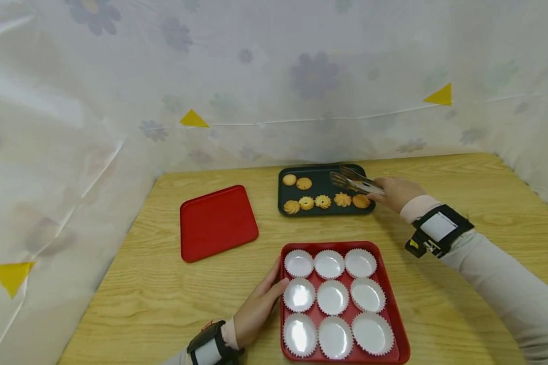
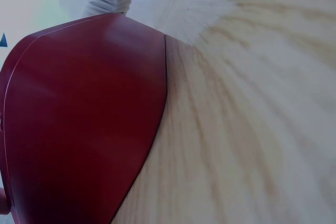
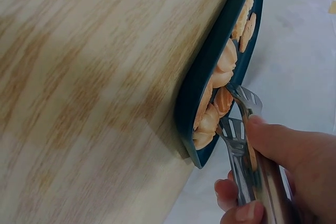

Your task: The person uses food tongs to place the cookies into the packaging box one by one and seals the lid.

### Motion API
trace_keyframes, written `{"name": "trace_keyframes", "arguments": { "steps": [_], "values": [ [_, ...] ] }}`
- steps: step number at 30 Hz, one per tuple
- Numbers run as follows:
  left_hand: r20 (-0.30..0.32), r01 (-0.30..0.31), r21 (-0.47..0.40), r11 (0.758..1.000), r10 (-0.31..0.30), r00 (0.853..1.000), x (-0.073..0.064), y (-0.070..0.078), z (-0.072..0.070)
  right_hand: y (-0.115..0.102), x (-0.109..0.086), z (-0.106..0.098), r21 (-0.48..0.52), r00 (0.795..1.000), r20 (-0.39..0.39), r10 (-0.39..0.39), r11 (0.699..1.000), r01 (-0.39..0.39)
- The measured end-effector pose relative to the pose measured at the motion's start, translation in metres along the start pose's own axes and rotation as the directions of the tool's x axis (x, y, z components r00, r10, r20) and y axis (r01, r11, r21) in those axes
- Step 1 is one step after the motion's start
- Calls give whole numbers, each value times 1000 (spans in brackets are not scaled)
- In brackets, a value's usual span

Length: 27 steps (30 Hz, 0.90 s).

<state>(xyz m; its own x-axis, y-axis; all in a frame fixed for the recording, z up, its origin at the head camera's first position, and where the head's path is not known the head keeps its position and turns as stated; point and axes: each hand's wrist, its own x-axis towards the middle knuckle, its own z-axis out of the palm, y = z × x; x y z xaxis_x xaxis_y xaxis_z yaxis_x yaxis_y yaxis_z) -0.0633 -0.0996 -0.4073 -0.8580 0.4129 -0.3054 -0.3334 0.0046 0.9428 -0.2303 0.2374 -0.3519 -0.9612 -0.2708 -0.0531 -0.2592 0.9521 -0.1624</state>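
"Right hand (image 1: 398, 192) grasps metal tongs (image 3: 239, 166) over cookies (image 1: 342, 199) on a green tray (image 1: 320, 183); left hand (image 1: 258, 304) rests, fingers straight, against a red tray (image 1: 333, 245) of white cups (image 1: 332, 298)."

"What could go wrong?"

"Squeezing hard could crumble a cookie, holding loosely could drop it; whether the tips grip one, I cannot tell."

"And room for moving?"

"The green tray's raised rim could snag the tongs, and a sheet (image 1: 310, 76) hangs just behind; wooden surface (image 1: 164, 304) runs between those two trays; a second red tray (image 1: 219, 223) lies left."
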Motion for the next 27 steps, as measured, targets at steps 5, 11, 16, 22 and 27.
{"name": "trace_keyframes", "arguments": {
  "steps": [5,11,16,22,27],
  "values": [
    [-3,11,10,1000,-11,1000,0,0,-1,1,0,3,-2,1000,-21,-13,1000,13],
    [3,9,6,1000,-9,1000,0,0,-1,2,-3,5,28,998,-65,-25,999,27],
    [5,3,3,1000,-3,1000,0,0,-1,-1,-9,3,40,994,-85,-66,997,70],
    [5,-7,0,1000,7,1000,0,-1,-1,-7,-21,0,52,987,-113,-113,991,120],
    [6,-17,0,1000,17,1000,1,-2,-1,-16,-34,-5,66,984,-124,-129,988,138]
  ]
}}
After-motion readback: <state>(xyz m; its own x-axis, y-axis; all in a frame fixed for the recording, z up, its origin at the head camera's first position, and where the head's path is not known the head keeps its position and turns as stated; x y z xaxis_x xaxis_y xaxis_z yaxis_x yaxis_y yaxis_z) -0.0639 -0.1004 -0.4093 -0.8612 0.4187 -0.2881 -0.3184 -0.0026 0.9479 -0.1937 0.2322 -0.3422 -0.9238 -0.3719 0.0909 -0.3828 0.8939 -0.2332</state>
